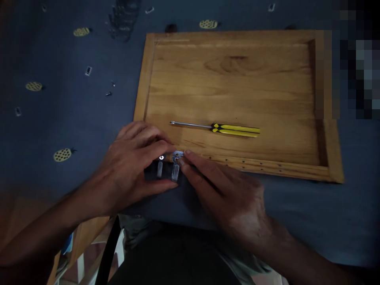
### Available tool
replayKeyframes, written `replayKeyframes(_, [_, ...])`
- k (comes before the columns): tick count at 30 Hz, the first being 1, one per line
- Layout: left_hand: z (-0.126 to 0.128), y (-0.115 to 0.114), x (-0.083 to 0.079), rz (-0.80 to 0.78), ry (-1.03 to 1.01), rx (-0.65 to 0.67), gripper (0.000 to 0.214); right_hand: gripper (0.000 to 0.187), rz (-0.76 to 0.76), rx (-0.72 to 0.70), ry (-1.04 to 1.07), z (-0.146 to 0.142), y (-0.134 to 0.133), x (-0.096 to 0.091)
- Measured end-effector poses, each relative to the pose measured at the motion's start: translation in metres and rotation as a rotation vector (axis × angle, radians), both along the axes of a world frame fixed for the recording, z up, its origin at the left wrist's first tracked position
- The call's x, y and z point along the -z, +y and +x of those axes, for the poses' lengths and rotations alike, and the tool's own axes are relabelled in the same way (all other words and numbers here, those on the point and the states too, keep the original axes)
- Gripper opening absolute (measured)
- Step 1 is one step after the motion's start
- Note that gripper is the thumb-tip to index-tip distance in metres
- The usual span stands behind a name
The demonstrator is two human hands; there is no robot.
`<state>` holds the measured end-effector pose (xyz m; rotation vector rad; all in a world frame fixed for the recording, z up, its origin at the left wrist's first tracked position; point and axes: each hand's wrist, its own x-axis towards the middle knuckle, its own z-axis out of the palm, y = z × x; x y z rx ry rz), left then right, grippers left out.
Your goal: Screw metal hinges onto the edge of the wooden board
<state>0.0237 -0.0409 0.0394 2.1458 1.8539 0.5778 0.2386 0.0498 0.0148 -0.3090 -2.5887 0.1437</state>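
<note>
On the near edge of a shallow wooden panel [231,95] with a raised frame sits a small metal bracket [177,156] with holes and a downward tab. Just left of it, a cross-head screw [161,157] shows above a second tab. My left hand [130,158] curls around these fittings, fingers over the frame and thumb under the tabs. The index finger and thumb of my right hand [228,190] close at the bracket's right side; anything smaller between them is hidden. A screwdriver [215,127] with a yellow and black handle lies on the panel, its tip pointing left.
A dark blue cloth [74,114] printed with pineapples covers the table. Two loose screws [110,89] lie on it, left of the panel. Several small holes [243,161] run along the near frame edge. Below the table edge is a chair [89,237].
</note>
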Motion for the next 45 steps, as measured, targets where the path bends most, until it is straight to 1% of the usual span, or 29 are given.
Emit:
replayKeyframes(4, [0.001,-0.001,0.0,-0.009,-0.016,0.008,0.031,0.028,-0.011,0.018,0.007,0.0,0.0,0.001])
replayKeyframes(9, [0.0,0.001,0.002,0.016,-0.022,-0.005,0.028,0.027,-0.001,0.014,0.011,0.003,0.0,0.008])
replayKeyframes(13, [0.001,0.003,0.005,0.016,-0.018,-0.018,0.032,0.034,0.002,0.019,-0.009,0.006,0.0,0.013])
replayKeyframes(17, [0.002,0.005,0.01,-0.03,-0.048,-0.028,0.043,0.037,0.092,-0.007,0.037,0.004,0.005,0.017])
replayKeyframes(22, [0.004,0.01,0.011,-0.076,-0.061,-0.049,0.044,0.04,0.155,-0.035,0.009,0.004,0.013,0.022])
replayKeyframes(25, [0.005,0.011,0.008,-0.103,-0.073,-0.06,0.043,0.039,0.107,-0.073,-0.01,0.014,0.02,0.017])
replayKeyframes(26, [0.005,0.011,0.007,-0.107,-0.081,-0.061,0.044,0.038,0.064,-0.075,-0.002,0.016,0.024,0.013])
replayKeyframes(28, [0.005,0.011,0.007,-0.099,-0.101,-0.057,0.045,0.034,-0.075,-0.066,0.055,0.012,0.037,0.001])
replayKeyframes(30, [0.004,0.01,0.008,-0.085,-0.116,-0.045,0.044,0.028,-0.273,-0.063,0.133,-0.009,0.055,-0.013])
replayKeyframes(31, [0.004,0.01,0.009,-0.075,-0.118,-0.041,0.043,0.025,-0.321,-0.073,0.103,-0.027,0.065,-0.018])
replayKeyframes(33, [0.004,0.01,0.011,-0.054,-0.118,-0.036,0.043,0.023,-0.359,-0.101,0.016,-0.075,0.083,-0.024])
replayKeyframes(36, [0.004,0.011,0.011,-0.053,-0.109,-0.037,0.041,0.017,-0.394,-0.114,-0.188,-0.154,0.103,-0.019])
replayKeyframes(38, [0.005,0.012,0.008,-0.071,-0.11,-0.038,0.04,0.028,-0.395,-0.089,-0.291,-0.195,0.11,-0.01])
replayKeyframes(39, [0.005,0.012,0.007,-0.079,-0.112,-0.038,0.04,0.032,-0.387,-0.076,-0.325,-0.21,0.112,-0.005])
replayKeyframes(41, [0.006,0.013,0.005,-0.091,-0.116,-0.035,0.042,0.034,-0.362,-0.056,-0.373,-0.227,0.112,0.001])
replayKeyframes(45, [0.007,0.015,0.007,-0.092,-0.105,-0.036,0.043,0.035,-0.306,-0.059,-0.406,-0.237,0.109,0.002])
